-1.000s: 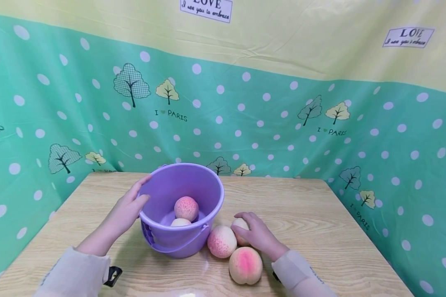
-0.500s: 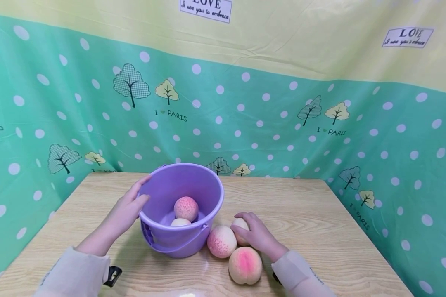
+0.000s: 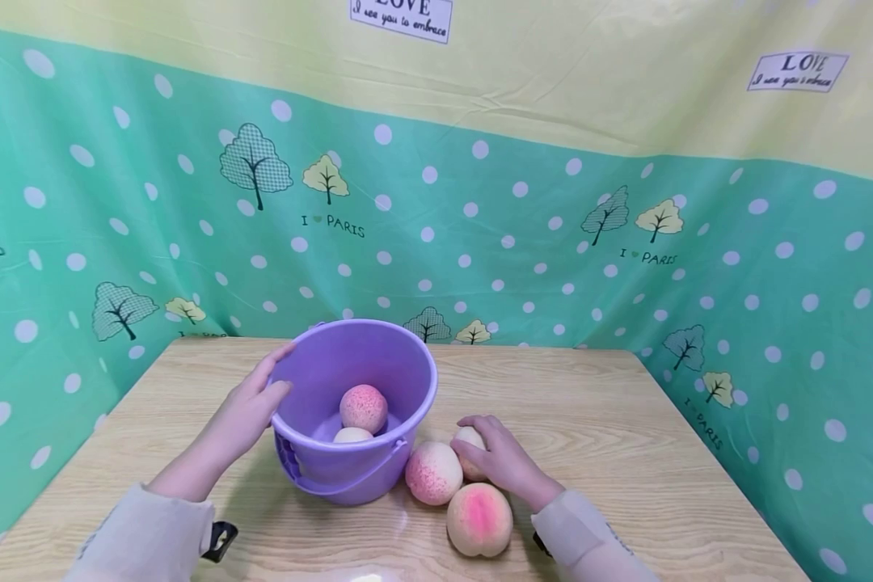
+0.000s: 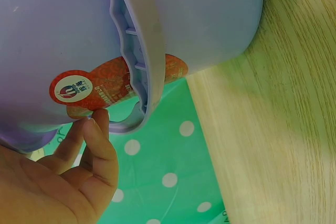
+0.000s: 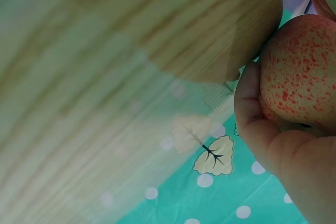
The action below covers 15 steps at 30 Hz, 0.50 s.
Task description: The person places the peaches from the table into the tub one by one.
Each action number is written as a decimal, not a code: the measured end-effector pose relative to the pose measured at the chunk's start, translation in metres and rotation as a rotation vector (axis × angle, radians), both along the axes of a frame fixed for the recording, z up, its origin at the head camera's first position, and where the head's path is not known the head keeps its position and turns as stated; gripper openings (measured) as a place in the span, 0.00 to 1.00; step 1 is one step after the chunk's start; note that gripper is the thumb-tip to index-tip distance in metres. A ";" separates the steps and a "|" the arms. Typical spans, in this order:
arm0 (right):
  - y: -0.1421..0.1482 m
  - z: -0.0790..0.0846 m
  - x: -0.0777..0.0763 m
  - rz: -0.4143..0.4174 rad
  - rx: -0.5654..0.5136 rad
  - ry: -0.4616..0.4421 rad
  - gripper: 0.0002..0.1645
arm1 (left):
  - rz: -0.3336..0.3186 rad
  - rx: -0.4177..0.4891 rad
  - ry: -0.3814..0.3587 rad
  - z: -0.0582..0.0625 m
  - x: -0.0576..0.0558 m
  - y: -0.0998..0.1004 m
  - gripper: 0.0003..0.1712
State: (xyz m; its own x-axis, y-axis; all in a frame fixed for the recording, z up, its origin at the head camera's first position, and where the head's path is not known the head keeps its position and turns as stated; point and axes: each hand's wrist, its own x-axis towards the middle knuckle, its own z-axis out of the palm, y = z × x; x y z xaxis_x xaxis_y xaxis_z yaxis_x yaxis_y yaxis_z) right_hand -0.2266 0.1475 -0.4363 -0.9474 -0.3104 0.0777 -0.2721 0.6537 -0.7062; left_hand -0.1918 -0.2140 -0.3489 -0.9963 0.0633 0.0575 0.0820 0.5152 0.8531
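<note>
A purple bucket [image 3: 367, 347] stands on the table with one pink-speckled peach [image 3: 364, 408] and a paler peach [image 3: 352, 435] inside. My left hand [image 3: 243, 412] grips its left rim, thumb over the inner side. In the left wrist view the fingers [image 4: 100, 150] lie against the outer wall by a red sticker [image 4: 113, 85]. To the right of the bucket, my right hand [image 3: 509, 461] has its fingers curled round a peach [image 3: 470, 443], partly hidden; that peach [image 5: 299, 72] shows red flecks in the right wrist view. A pink-speckled peach [image 3: 435, 475] and a pink-centred peach [image 3: 480, 520] lie beside it.
The bucket's handle [image 3: 356, 485] hangs down at its front. The wooden table [image 3: 589, 420] extends to the right and behind. A green and yellow patterned cloth [image 3: 444, 218] hangs round the back and sides. A black wrist strap [image 3: 221, 541] is by the left sleeve.
</note>
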 end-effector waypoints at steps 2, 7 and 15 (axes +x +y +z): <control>0.000 0.000 0.000 0.002 -0.005 -0.001 0.26 | -0.001 0.003 0.001 0.000 0.000 0.000 0.35; 0.000 0.000 0.001 0.004 -0.007 0.003 0.26 | -0.007 0.003 0.003 -0.001 -0.001 0.000 0.35; 0.000 0.000 0.000 -0.004 -0.005 0.000 0.25 | -0.001 -0.008 -0.001 -0.002 -0.002 -0.001 0.35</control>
